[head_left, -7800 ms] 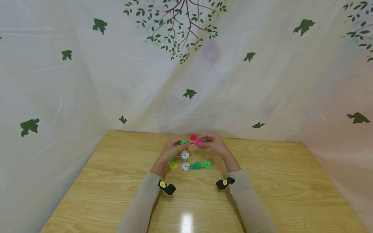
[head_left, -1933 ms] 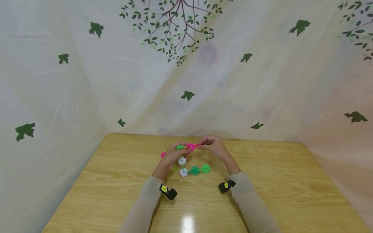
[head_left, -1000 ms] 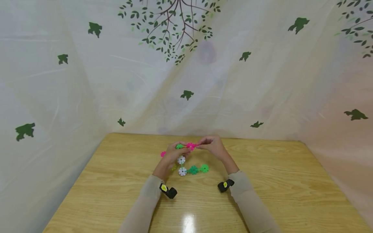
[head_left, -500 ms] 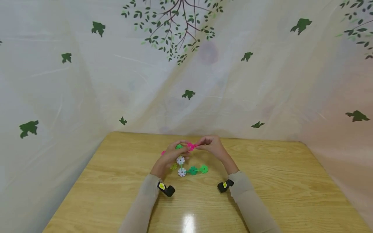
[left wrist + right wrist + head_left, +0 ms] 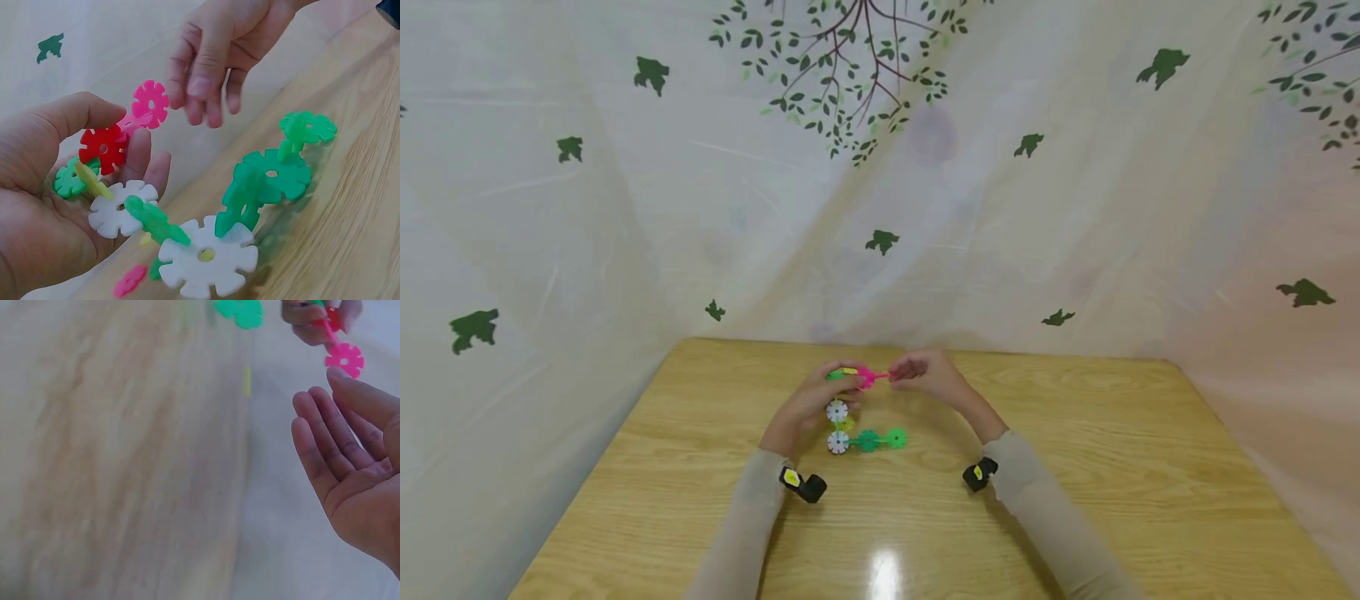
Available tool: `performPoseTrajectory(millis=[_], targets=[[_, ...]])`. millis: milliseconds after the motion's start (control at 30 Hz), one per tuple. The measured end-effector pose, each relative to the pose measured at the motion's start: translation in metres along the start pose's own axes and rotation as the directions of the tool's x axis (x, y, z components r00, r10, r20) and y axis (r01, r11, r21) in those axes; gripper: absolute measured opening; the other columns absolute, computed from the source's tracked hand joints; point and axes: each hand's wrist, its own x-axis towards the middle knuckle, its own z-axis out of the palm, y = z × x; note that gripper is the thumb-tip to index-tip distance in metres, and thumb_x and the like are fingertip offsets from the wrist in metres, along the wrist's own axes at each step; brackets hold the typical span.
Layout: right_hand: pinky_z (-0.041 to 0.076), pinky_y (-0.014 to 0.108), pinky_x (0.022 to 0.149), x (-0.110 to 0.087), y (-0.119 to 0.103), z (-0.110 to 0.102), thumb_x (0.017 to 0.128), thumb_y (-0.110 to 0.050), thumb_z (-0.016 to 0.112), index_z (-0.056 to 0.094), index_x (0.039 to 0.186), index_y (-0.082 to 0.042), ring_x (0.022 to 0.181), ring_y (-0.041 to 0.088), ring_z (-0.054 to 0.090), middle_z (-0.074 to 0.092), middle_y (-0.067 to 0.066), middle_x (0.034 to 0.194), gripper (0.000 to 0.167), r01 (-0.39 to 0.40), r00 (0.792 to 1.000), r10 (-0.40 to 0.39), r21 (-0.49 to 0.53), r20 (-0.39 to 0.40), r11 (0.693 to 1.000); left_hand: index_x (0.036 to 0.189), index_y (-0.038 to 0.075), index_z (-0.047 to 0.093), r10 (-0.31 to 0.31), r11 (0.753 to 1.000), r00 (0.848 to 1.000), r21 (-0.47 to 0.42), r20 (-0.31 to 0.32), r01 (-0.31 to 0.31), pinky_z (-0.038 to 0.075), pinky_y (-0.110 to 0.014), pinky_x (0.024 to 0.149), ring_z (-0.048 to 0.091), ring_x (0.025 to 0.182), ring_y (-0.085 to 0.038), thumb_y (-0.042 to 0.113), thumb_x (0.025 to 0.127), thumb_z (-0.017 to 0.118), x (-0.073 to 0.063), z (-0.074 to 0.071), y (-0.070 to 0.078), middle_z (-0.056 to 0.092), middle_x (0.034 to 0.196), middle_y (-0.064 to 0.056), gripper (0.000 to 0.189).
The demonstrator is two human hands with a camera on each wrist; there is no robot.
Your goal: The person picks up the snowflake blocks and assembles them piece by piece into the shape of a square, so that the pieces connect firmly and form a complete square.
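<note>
A chain of interlocking flower-shaped discs hangs from my left hand (image 5: 808, 400), whose thumb and fingers pinch it near a red disc (image 5: 103, 150) and a pink disc joined to it. Another pink disc (image 5: 150, 104) sticks out at that end, towards my right hand (image 5: 928, 375). The right fingers lie loosely extended beside that end disc; in the left wrist view they seem just apart from it. Down the chain come a light green disc (image 5: 70, 178), white discs (image 5: 208, 256), a dark green disc (image 5: 868, 441) and a bright green end disc (image 5: 896, 437).
A separate-looking pink disc (image 5: 130, 281) lies low behind the chain, with a yellow disc (image 5: 846, 423) close by; whether they join the chain is unclear. The wooden table (image 5: 1075, 467) meets a patterned cloth (image 5: 760, 208) at its back edge.
The left hand has shifted left, carrying the chain along. My right fingers, which pinched the pink end, have loosened and moved slightly left. The loose pink disc has gone from sight in the head view.
</note>
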Motion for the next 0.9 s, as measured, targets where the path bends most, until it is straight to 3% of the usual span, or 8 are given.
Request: performPoseTrajectory(millis=[233,367,567,733,900], targets=[[0.057,0.019,0.071,0.003,0.004,0.029,0.085,0.001,0.079,0.074,0.094,0.009,0.075,0.008,0.069,0.075,0.022,0.089,0.013,-0.06,0.998,0.062,-0.112,0.016,0.992,0.134,0.002,0.057,0.002,0.999,0.999,0.049,-0.036,-0.001,0.062,-0.033,0.08,0.07,0.088,-0.021,0.014,0.101,0.063,-0.014,-0.028,0.002,0.07,0.107,-0.012,0.035],[0.057,0.02,0.071,0.004,-0.003,0.049,0.086,-0.005,0.08,0.075,0.09,0.004,0.074,0.006,0.068,0.076,0.015,0.086,0.011,-0.079,0.994,0.091,-0.187,0.053,0.979,0.135,0.003,0.057,-0.006,0.994,1.0,0.109,-0.015,0.008,0.06,-0.03,0.079,0.068,0.091,-0.021,0.017,0.102,0.062,-0.019,-0.037,0.002,0.067,0.112,-0.014,0.036],[0.056,0.021,0.069,0.012,-0.013,0.068,0.083,-0.012,0.085,0.077,0.087,0.0,0.073,0.007,0.067,0.077,0.01,0.084,0.015,-0.108,0.988,0.136,-0.3,0.072,0.948,0.138,0.002,0.055,0.018,0.995,0.999,0.096,0.026,-0.02,0.059,-0.029,0.079,0.068,0.094,-0.023,0.018,0.102,0.062,-0.02,-0.04,0.0,0.067,0.11,-0.009,0.04],[0.053,0.021,0.062,0.016,-0.014,0.077,0.077,-0.02,0.09,0.075,0.084,-0.005,0.067,0.006,0.063,0.074,0.002,0.078,0.023,-0.16,0.977,0.199,-0.34,0.082,0.927,0.139,0.001,0.055,0.038,0.998,0.999,0.051,0.023,-0.039,0.058,-0.026,0.079,0.067,0.092,-0.017,0.015,0.102,0.062,-0.02,-0.037,-0.001,0.066,0.108,-0.002,0.039],[0.049,0.021,0.057,0.018,-0.018,0.082,0.075,-0.02,0.092,0.074,0.082,-0.004,0.062,0.006,0.059,0.071,0.001,0.073,0.025,-0.146,0.976,0.195,-0.37,0.1,0.917,0.138,-0.002,0.054,0.054,0.998,0.999,0.027,0.006,-0.054,0.059,-0.027,0.079,0.068,0.089,-0.016,0.012,0.102,0.06,-0.02,-0.035,-0.002,0.064,0.108,-0.002,0.038]])
